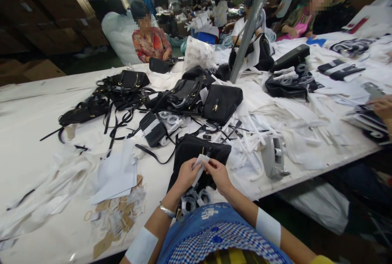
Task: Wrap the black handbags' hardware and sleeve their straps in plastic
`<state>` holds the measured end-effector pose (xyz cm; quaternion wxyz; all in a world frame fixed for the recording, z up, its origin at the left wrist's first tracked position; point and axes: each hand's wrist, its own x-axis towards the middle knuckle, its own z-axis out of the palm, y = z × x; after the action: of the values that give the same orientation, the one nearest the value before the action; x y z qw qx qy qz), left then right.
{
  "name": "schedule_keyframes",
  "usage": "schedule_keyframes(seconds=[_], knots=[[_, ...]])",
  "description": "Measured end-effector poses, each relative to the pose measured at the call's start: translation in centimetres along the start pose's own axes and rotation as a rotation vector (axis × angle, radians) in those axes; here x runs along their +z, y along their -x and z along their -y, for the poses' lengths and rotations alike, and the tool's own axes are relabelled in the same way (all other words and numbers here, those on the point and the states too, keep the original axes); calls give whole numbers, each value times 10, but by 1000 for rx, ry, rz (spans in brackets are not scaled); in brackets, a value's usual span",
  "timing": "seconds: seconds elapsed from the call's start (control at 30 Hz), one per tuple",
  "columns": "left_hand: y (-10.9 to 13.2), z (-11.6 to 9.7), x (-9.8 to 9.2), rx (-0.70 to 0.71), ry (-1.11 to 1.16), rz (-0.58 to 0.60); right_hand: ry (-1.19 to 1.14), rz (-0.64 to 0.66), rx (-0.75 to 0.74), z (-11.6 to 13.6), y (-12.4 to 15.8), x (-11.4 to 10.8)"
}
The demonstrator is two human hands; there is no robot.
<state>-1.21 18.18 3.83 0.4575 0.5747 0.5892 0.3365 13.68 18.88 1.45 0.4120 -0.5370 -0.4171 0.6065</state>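
Observation:
A black handbag [196, 151] lies at the near edge of the white table [27, 149], right in front of me. Both my hands sit on top of it. My left hand [185, 175] and my right hand [218, 173] pinch a small strip of white paper [200, 164] between them, fingers closed on it. A silver bracelet circles my left wrist. Coiled straps wrapped in clear film [192, 200] lie just below my hands.
More black handbags [221, 102] and loose black straps [119, 112] cover the table's middle, among white paper strips [260, 133]. A grey tape dispenser [274, 157] stands to the right. Brown tags [116, 215] lie at left. Other people work along the far side.

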Motion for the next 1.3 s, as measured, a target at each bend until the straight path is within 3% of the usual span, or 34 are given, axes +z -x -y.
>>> schedule_keyframes(seconds=[0.17,0.27,0.37,0.5,0.6,0.73,0.87,1.1,1.3], knots=[[14,2,7,-245,219,-125,-100,-92,32,0,2,5],[27,8,14,-453,459,-87,-143,-89,34,-3,3,6],[36,9,20,-503,597,-124,-143,-93,23,-3,3,8],[39,2,23,-328,585,-290,-104,-81,39,4,2,8],[36,-1,20,-249,519,-327,-160,-3,97,9,1,3],[34,1,16,-170,431,-291,-201,59,151,9,-1,-2],[36,4,17,-28,159,-316,-100,-43,154,6,-4,1],[40,8,20,363,-278,-323,-228,-151,269,10,-8,8],[41,9,14,495,-430,-230,-317,-86,356,16,-5,3]])
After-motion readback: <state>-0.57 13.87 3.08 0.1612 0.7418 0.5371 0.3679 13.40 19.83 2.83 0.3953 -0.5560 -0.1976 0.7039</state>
